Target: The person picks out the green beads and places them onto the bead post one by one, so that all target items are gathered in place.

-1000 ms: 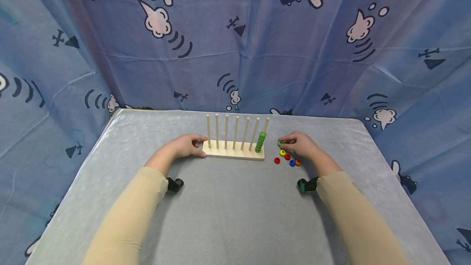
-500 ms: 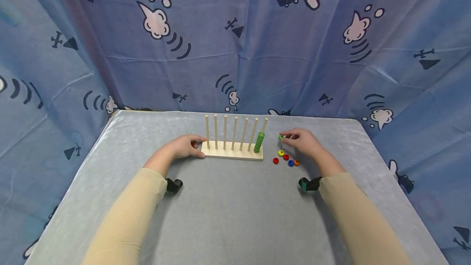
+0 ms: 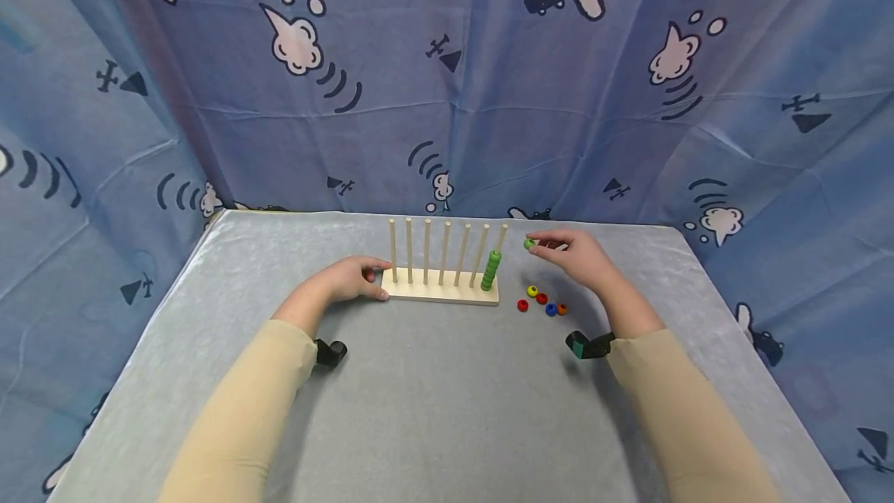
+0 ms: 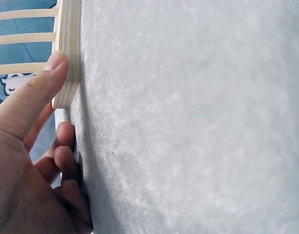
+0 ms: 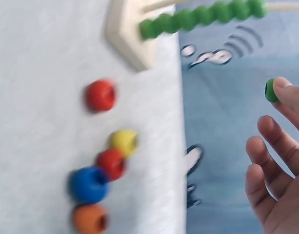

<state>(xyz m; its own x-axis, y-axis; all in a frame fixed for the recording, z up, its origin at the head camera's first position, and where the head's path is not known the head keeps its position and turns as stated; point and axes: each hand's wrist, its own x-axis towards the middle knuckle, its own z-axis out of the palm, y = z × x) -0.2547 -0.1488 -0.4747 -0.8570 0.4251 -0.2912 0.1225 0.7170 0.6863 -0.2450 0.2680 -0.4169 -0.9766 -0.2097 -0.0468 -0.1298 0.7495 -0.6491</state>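
A wooden peg rack [image 3: 440,293] with several upright pegs stands on the table. Its rightmost peg carries a stack of green beads [image 3: 492,270]; the other pegs are bare. My left hand [image 3: 349,278] grips the rack's left end, the thumb [image 4: 56,68] on the front edge of the base. To the right of the rack, my right hand [image 3: 576,254] pinches one green bead [image 5: 271,91] between thumb and index finger, raised above the table and apart from the peg. The other fingers of that hand are spread loosely.
Loose beads lie right of the rack: a yellow bead [image 3: 532,291], a red bead [image 3: 522,305], another red bead [image 5: 111,164], a blue bead [image 5: 89,185] and an orange bead [image 5: 90,218]. A patterned blue curtain [image 3: 447,99] hangs behind the table's back edge.
My right hand has lifted the green bead off the table, away from the loose beads, and carried it up and slightly left. My left hand keeps its grip on the rack.
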